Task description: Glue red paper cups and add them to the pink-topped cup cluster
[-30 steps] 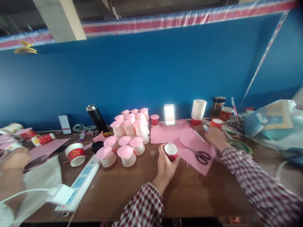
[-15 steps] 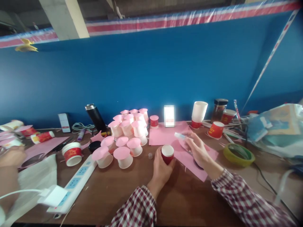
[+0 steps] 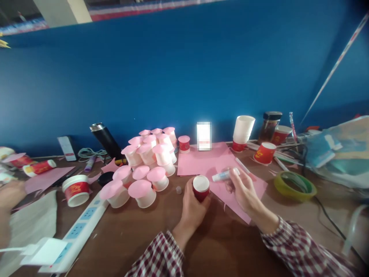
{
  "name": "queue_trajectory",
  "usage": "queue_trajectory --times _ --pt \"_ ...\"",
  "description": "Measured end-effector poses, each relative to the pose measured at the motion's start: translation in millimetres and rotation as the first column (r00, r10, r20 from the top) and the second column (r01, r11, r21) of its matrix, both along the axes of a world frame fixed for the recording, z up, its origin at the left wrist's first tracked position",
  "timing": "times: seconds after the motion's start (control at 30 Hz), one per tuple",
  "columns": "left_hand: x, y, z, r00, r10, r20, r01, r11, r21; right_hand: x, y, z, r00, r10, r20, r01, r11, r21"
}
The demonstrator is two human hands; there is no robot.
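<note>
Your left hand clamps fingers round red cup; right hand pinches pale tube above pink paper near desk's back edge.

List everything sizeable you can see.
Paper cup: one, red, centre
Glue stick: one, white, centre
Pink-topped cups: over ten, mostly white, left
Other cups: several, red-white, scattered
Paper sheets: several, pink, scattered
Tape roll: one, yellow, right
Jar: one, brown, right
Flask: one, black, left
Power strip: one, white, left
Plastic bag: one, bluish, right
Partition: one, blue, behind
Table: one, brown, below
Co-worker's hand: one, left edge
Left hand: one, holding paper cup
Right hand: one, holding glue stick
</note>
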State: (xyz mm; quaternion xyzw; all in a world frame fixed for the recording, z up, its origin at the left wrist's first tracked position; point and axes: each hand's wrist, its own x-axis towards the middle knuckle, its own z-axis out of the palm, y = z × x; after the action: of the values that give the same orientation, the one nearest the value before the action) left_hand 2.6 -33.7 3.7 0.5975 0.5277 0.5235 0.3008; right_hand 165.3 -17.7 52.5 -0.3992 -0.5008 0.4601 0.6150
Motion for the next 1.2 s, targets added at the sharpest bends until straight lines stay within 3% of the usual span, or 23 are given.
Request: queue_trajectory --times 0.23,0.47,0.77,1.03,1.2 --pt "1.8 0.0 -0.2 1.000 -0.011 -0.021 0.011 1.000 -0.009 -6.5 -6.5 -0.4 0.996 0.020 0.083 -0.018 0.999 -0.029" --pt "5.3 -0.4 0.8 0.999 0.012 -0.037 -0.012 1.000 0.004 -3.5 -6.4 -6.7 0.973 -0.060 0.223 0.037 0.994 0.106" --pt "6.7 -0.3 -4.6 0.999 0.021 -0.051 -0.020 1.000 0.009 -3.6 -15.4 -5.9 0.846 -0.172 0.504 0.063 0.972 0.226" --pt "7.1 0.0 -2.7 0.998 0.025 -0.050 -0.025 1.000 0.004 -0.5 -21.0 5.3 0.716 -0.206 0.667 -0.068 0.930 0.360" --pt "7.3 -0.5 -1.4 0.998 0.036 -0.049 -0.037 0.999 -0.010 3.6 -17.8 2.8 0.628 -0.294 0.721 -0.135 0.871 0.473"
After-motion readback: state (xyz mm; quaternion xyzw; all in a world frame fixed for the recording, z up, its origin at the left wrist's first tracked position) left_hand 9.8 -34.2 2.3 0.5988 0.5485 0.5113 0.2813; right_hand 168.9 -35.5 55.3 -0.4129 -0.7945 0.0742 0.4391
